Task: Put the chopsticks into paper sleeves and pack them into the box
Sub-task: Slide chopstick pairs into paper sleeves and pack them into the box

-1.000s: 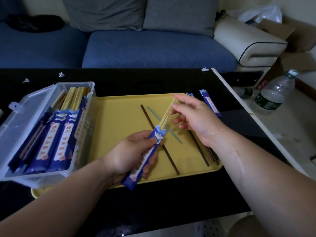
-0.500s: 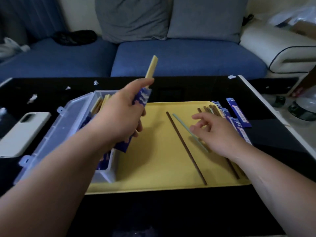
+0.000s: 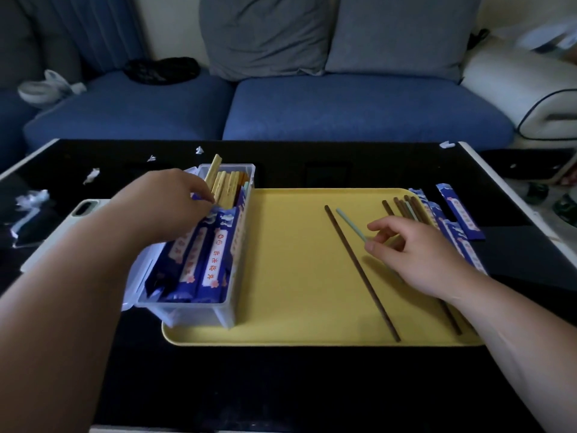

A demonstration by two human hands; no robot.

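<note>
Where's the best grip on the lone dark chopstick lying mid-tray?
Pinch its near half from above, across its width. The dark chopstick lies flat on the yellow tray with bare tray either side there; the light-blue chopstick crowds its far end.

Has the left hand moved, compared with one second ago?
Yes. The left hand, holding the sleeved chopsticks, went left from above the middle of the yellow tray to the clear box at its left end.

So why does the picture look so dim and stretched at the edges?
Head view: weak light, so the black table swallows detail; the wide lens swells both forearms at the bottom corners; print on the sleeves in the box is soft.
</note>
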